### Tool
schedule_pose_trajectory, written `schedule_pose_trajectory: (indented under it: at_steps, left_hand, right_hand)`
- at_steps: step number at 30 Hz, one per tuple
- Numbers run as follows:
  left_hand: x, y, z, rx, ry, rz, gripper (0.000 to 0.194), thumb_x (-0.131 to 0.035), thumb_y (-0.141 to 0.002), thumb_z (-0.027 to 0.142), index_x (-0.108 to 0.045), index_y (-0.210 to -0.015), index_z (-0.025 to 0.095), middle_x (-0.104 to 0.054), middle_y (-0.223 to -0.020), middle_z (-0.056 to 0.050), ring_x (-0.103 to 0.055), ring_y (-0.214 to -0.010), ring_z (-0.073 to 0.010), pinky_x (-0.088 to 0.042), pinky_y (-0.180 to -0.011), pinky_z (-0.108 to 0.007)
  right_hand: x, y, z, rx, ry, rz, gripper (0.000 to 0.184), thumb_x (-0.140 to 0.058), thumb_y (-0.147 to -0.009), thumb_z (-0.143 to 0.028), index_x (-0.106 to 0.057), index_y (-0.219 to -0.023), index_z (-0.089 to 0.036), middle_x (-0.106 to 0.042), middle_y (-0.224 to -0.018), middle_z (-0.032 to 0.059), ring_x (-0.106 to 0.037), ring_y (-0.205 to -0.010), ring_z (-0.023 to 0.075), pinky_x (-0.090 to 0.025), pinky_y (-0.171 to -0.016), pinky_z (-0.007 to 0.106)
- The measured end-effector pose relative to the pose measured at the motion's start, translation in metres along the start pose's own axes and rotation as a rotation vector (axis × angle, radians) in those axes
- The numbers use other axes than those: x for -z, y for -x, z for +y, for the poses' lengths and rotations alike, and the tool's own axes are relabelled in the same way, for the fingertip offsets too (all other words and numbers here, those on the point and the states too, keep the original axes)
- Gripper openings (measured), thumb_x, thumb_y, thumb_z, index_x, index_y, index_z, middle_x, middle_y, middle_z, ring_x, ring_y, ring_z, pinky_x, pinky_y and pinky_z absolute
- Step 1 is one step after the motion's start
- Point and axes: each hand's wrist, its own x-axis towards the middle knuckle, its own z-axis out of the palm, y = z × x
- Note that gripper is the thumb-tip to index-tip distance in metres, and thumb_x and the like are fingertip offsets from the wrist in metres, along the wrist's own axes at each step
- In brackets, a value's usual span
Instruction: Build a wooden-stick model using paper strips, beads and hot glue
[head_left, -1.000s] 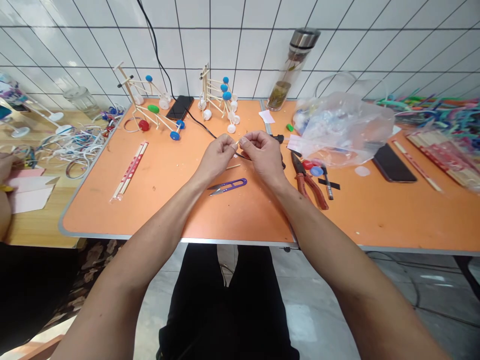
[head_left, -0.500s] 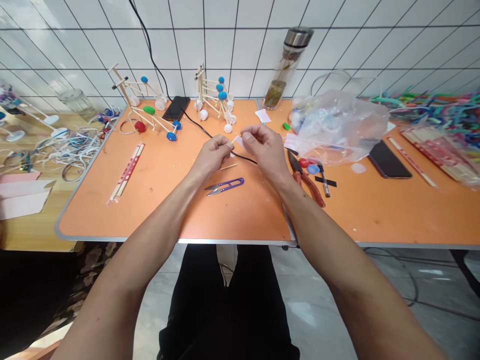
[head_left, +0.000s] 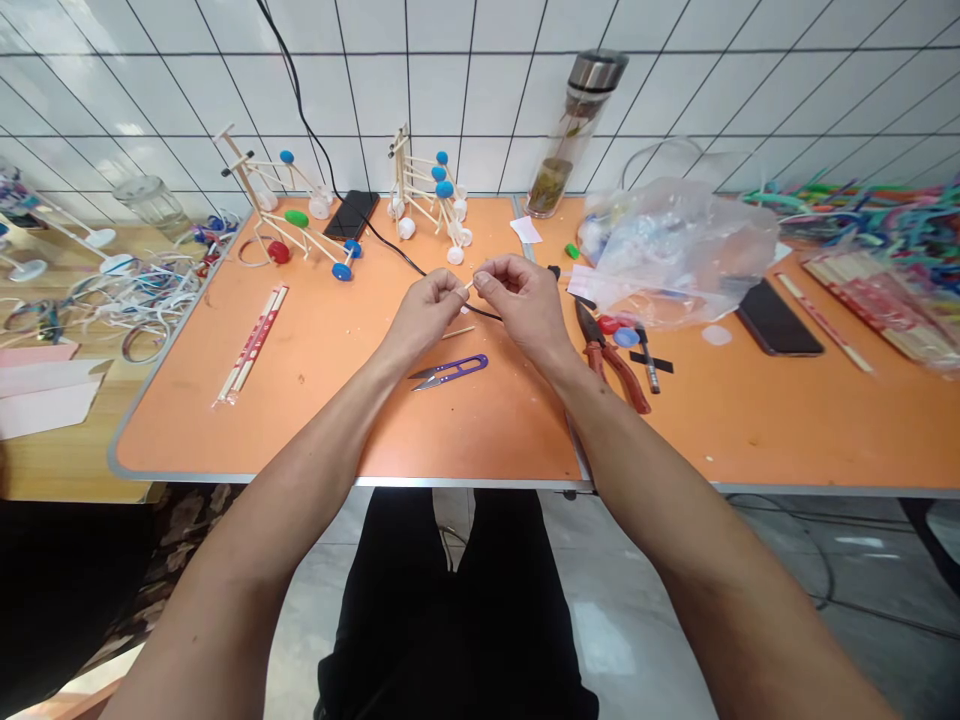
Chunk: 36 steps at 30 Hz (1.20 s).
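My left hand (head_left: 427, 305) is closed, thumb and forefinger pinching a short thin wooden stick (head_left: 469, 286). My right hand (head_left: 523, 300) pinches at the stick's far end, its fingertips almost meeting the left ones. Whatever remains of a small pale slip there is hidden by the fingers. Another piece of wooden stick (head_left: 458, 332) lies beneath my left hand. Purple thread snips (head_left: 450, 372) rest on the orange table (head_left: 480, 435) nearer to me. Behind my hands stand two stick frames, one with blue and white caps (head_left: 431, 195), the other with a red cap (head_left: 279, 252).
Red-handled pliers (head_left: 616, 365) and a marker (head_left: 650, 368) lie right of my right forearm. Further right are a plastic bag (head_left: 679, 255) and a phone (head_left: 778, 318). A glass tea bottle (head_left: 566, 145) stands by the wall. Wrapped chopsticks (head_left: 253, 342) lie left; a black cable (head_left: 390, 248) crosses the table.
My right hand has moved slightly left, its fingertips closing onto the stick's end. The pale slip that showed between the hands is now covered. My left hand has barely moved.
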Motion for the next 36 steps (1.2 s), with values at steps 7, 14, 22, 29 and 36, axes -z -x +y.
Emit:
schedule_pose_trajectory:
  at_steps: [7, 14, 22, 29, 36]
  left_hand:
    - [0.001, -0.003, -0.007, -0.048, -0.006, -0.017, 0.034, -0.061, -0.107, 0.004, -0.054, -0.080, 0.023, -0.044, -0.061, 0.008, -0.034, -0.056, -0.0104, -0.027, -0.057, -0.024]
    - [0.000, -0.002, -0.010, -0.056, -0.005, -0.022, 0.033, -0.063, -0.108, 0.007, -0.053, -0.081, 0.023, -0.047, -0.064, 0.007, -0.034, -0.056, -0.0103, -0.027, -0.057, -0.024]
    - [0.000, -0.003, -0.013, -0.079, -0.020, -0.016, 0.032, -0.072, -0.106, 0.014, -0.054, -0.081, 0.023, -0.048, -0.065, 0.006, -0.036, -0.058, -0.0108, -0.030, -0.059, -0.024]
    - [-0.001, 0.001, -0.001, 0.020, -0.022, 0.026, 0.030, -0.065, -0.104, 0.008, -0.056, -0.079, 0.022, -0.048, -0.064, 0.006, -0.035, -0.057, -0.0096, -0.027, -0.057, -0.023]
    - [0.001, 0.007, 0.010, 0.104, 0.004, 0.039, 0.021, -0.068, -0.097, 0.013, -0.059, -0.080, 0.022, -0.047, -0.063, 0.006, -0.034, -0.056, -0.0096, -0.025, -0.055, -0.023]
  right_hand:
    - [-0.001, 0.000, -0.001, -0.005, -0.009, -0.011, 0.022, -0.083, -0.100, -0.043, -0.075, -0.092, -0.025, -0.076, -0.091, 0.0019, -0.069, -0.086, 0.0204, -0.058, -0.083, 0.036]
    - [-0.003, 0.000, 0.001, -0.020, -0.060, 0.002, 0.019, -0.085, -0.099, -0.038, -0.074, -0.091, -0.025, -0.074, -0.087, 0.0000, -0.066, -0.081, 0.0189, -0.056, -0.084, 0.037]
    - [-0.006, 0.001, 0.000, -0.038, -0.050, 0.021, 0.022, -0.086, -0.099, -0.041, -0.074, -0.088, -0.025, -0.074, -0.086, 0.0000, -0.064, -0.082, 0.0194, -0.054, -0.083, 0.036]
    - [0.000, 0.000, 0.000, -0.034, -0.084, -0.021, 0.036, -0.088, -0.101, -0.057, -0.073, -0.090, -0.026, -0.074, -0.088, 0.0010, -0.065, -0.083, 0.0199, -0.055, -0.084, 0.037]
    - [0.016, -0.009, 0.007, 0.036, -0.108, 0.000, 0.051, -0.088, -0.098, -0.077, -0.077, -0.103, -0.028, -0.080, -0.105, 0.0027, -0.074, -0.098, 0.0219, -0.062, -0.097, 0.040]
